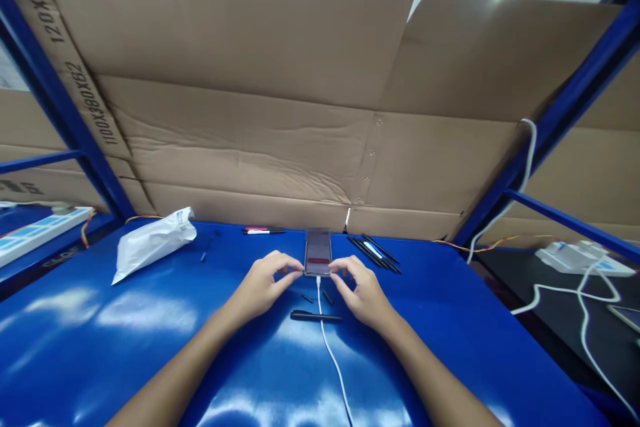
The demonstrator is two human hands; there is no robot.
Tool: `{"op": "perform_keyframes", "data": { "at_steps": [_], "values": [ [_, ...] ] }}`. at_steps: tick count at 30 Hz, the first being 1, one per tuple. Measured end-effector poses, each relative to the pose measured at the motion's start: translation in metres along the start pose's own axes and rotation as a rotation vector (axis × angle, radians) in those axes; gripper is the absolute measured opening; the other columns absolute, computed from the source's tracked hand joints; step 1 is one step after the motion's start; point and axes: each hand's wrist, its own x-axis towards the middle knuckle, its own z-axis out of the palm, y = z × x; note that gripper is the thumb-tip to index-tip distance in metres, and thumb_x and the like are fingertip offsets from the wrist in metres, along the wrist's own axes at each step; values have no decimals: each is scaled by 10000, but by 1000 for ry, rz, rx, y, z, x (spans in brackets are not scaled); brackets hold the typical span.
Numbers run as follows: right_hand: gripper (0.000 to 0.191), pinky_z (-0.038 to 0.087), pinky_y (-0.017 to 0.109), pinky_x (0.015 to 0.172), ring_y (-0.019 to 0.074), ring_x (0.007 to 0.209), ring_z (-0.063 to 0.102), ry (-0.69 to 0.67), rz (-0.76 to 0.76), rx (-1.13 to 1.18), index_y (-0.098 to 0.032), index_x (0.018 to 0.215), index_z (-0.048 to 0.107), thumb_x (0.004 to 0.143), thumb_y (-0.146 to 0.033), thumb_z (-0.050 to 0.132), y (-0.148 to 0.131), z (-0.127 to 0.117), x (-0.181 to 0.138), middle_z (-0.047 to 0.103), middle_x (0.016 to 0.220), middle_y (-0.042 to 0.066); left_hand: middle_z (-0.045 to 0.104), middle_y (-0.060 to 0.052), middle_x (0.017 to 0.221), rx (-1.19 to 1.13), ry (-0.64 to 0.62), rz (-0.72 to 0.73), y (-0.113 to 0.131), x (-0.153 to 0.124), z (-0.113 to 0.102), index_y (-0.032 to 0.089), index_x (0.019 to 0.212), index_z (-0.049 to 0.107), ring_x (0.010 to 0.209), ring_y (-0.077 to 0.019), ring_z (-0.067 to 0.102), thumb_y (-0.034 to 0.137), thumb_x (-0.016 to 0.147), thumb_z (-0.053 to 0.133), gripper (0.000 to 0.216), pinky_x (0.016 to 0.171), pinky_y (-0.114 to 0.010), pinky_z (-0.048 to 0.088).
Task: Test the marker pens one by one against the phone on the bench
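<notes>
A smartphone (319,252) stands at the back of the blue table, its screen facing me. A white charging cable (320,300) is plugged into its lower edge. My left hand (264,284) pinches at the phone's lower left corner, thumb and index finger together. At the lower right corner, my right hand (361,288) does likewise with its thumb and fingertips. Below the phone lie two short dark pieces, one left (307,298) and one right (327,296) of the cable. Closer to me, a black pen (315,316) lies crosswise by the cable.
Several black pens (374,253) lie right of the phone. Further left are red and white pens (263,231), a thin dark pen (207,248) and a white plastic bag (154,243). Cardboard (240,147) walls the back. A power strip (583,259) with cables sits at right.
</notes>
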Motion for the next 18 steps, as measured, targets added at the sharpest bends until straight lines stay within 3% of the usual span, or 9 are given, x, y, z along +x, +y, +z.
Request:
{"op": "perform_keyframes", "data": {
  "at_steps": [18],
  "values": [
    [150, 530, 330, 799, 213, 896, 653, -37, -43, -18, -233, 1118, 645, 1000, -203, 556, -3, 3, -2, 695, 966, 58, 769, -35, 981, -23, -8, -2, 2, -1, 2, 239, 1012, 762, 902, -210, 654, 346, 998, 585, 206, 837, -311, 504]
  ]
}}
